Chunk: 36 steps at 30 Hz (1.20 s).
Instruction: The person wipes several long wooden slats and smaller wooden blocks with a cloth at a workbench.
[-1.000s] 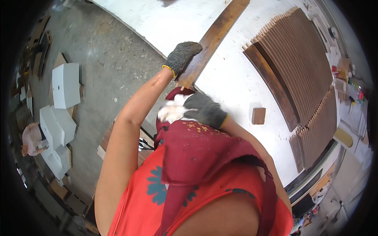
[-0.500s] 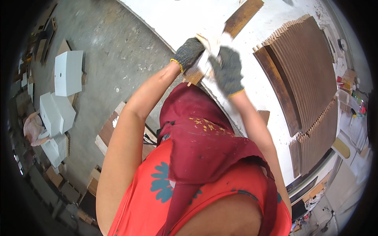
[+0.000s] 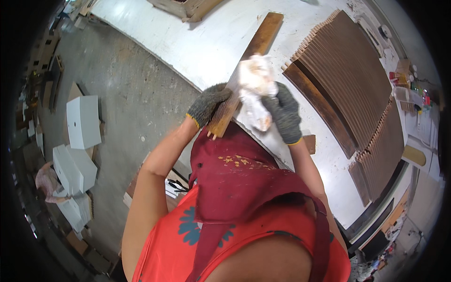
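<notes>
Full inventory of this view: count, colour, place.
table: 1, white, ahead
wooden slat: 1, brown, on table, near end overhanging
cloth: 1, stained white, overlapping the slat in view
slat rows: 2, dark brown, right on table
block: 1, brown, left of the slat rows
box-like thing: 1, brown, far side of table
panels: several, white, at left
co-worker: 1, pale top, beside panels
floor: 1, grey, left
clutter: uncounted, mixed colours, far right
apron: 1, maroon, worn
shirt: 1, red, under apron
left grip: 1, grey glove, holding slat's left edge
right grip: 1, grey glove, holding cloth
</notes>
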Tool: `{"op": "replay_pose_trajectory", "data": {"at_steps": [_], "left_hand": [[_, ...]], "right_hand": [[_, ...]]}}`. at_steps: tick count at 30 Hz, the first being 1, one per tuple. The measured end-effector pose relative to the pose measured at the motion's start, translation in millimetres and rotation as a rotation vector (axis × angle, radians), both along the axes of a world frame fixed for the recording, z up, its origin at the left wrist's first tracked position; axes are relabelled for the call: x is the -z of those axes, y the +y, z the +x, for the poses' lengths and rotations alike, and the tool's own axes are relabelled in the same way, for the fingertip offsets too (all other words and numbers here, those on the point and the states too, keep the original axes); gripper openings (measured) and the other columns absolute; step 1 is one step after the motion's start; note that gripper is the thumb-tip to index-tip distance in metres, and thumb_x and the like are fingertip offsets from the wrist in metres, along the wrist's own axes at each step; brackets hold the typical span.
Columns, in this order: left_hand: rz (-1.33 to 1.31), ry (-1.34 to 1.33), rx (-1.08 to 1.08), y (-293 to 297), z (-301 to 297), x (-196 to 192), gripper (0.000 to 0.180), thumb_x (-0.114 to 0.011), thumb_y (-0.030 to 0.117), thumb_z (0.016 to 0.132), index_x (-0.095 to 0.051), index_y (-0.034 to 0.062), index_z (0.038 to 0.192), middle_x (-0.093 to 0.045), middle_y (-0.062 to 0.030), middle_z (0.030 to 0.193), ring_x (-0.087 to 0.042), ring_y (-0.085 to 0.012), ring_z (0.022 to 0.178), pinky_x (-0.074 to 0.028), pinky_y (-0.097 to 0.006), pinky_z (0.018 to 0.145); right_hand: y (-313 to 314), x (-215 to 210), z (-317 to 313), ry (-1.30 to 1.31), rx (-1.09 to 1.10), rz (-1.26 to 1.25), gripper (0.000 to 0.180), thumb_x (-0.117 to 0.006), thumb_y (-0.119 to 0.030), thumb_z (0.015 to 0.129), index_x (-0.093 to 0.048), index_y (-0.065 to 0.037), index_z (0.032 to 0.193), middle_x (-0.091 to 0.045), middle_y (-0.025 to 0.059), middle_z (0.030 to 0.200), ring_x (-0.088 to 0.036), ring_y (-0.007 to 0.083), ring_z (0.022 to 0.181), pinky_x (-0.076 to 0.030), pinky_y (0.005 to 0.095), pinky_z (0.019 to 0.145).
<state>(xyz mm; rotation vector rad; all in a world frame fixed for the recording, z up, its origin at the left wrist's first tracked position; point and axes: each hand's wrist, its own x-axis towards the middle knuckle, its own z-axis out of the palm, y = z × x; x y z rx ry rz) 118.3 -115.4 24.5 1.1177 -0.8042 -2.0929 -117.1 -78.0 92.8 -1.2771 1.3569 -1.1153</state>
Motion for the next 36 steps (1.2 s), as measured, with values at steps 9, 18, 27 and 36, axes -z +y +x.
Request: {"op": "replay_pose_trajectory", "data": {"at_steps": [9,18,27,36], "left_hand": [[0.366,0.693,-0.188,65.0,29.9,-22.7,0.061,-0.054,0.042,0.091,-0.045,-0.0030,0.131,-0.062,-0.0100,0.093,-0.058,-0.0113,0.080,-0.049,-0.025,0.067],[0.576,1.073,-0.066,100.2,42.3,-52.1,0.069,-0.047,0.052,0.092,-0.039,-0.0018,0.135,-0.060,-0.0125,0.083,-0.056,-0.0121,0.065,-0.048,-0.026,0.052],[0.609,1.019,-0.141,100.2,43.8,-66.0,0.075,-0.040,0.061,0.093,-0.034,0.0009,0.138,-0.057,-0.0171,0.077,-0.053,-0.0150,0.049,-0.047,-0.029,0.039],[0.609,1.068,-0.104,72.6,48.8,-34.0,0.066,-0.042,0.055,0.094,-0.038,0.0010,0.132,-0.049,-0.0211,0.093,-0.054,-0.0209,0.054,-0.047,-0.030,0.040]], "right_hand": [[1.3,-20.5,98.9,0.482,-0.544,-0.842,0.029,-0.063,-0.025,0.079,-0.066,-0.014,0.106,-0.064,0.0049,0.110,-0.059,0.0244,0.100,-0.045,0.0408,0.088],[-155.6,64.5,17.9,1.438,-0.115,-0.562,0.051,-0.060,-0.053,0.083,-0.059,-0.009,0.109,-0.058,0.0096,0.102,-0.053,0.0218,0.091,-0.047,0.0317,0.082],[-239.7,94.3,-31.6,1.043,0.147,-0.211,0.042,-0.050,-0.041,0.090,-0.064,-0.010,0.115,-0.059,0.0166,0.118,-0.054,0.0348,0.109,-0.042,0.0439,0.096],[-96.1,72.0,39.1,0.570,0.133,-0.501,0.035,-0.056,-0.034,0.087,-0.062,-0.009,0.110,-0.061,0.0134,0.103,-0.057,0.0252,0.099,-0.043,0.0413,0.093]]}}
